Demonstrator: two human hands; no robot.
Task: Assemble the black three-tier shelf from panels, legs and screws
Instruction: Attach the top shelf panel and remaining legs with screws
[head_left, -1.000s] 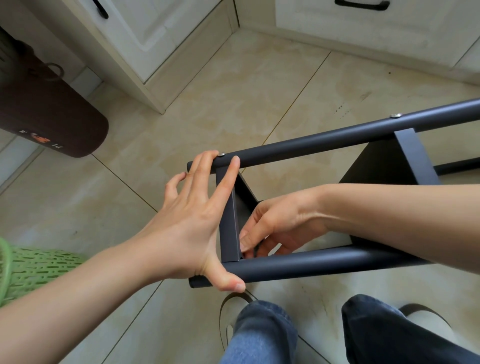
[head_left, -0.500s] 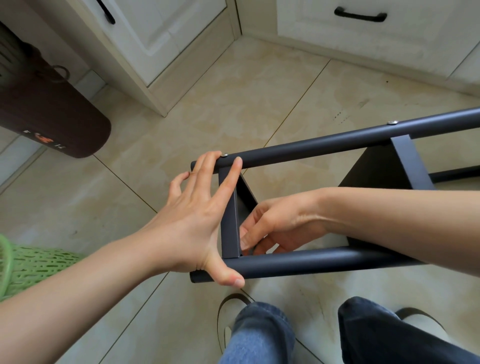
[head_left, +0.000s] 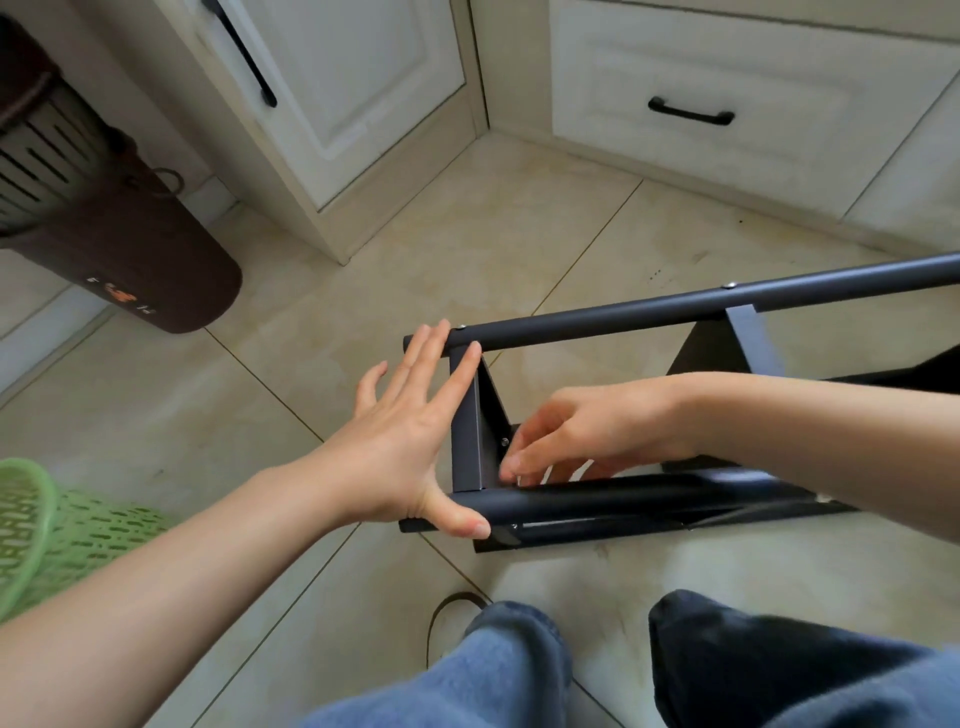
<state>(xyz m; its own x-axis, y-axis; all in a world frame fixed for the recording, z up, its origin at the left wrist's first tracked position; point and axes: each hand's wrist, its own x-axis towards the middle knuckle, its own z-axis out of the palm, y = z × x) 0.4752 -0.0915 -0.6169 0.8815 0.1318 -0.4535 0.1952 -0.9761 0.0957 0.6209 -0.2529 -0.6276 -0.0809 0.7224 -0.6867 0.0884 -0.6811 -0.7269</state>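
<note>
The black shelf frame lies on its side on the tiled floor. Its far leg (head_left: 623, 317) and near leg (head_left: 597, 501) run left to right, joined by the end panel (head_left: 466, 436) and a middle panel (head_left: 753, 338). My left hand (head_left: 400, 447) presses flat on the end panel's outer face, fingertips at the far leg, thumb on the near leg. My right hand (head_left: 587, 431) reaches inside the frame, its blurred fingertips at the panel's lower inner corner, just below a small screw (head_left: 504, 441). Whether they pinch anything is unclear.
A green plastic basket (head_left: 78, 525) sits at the left edge. A dark brown cylindrical object (head_left: 130, 249) stands at the upper left. White cabinets (head_left: 363, 93) and a drawer (head_left: 691, 111) line the back. My knees (head_left: 509, 670) are just below the frame.
My right hand's fingers have uncurled and shifted at the panel's inner corner, and a screw head now shows above them. My left hand stays pressed on the end panel.
</note>
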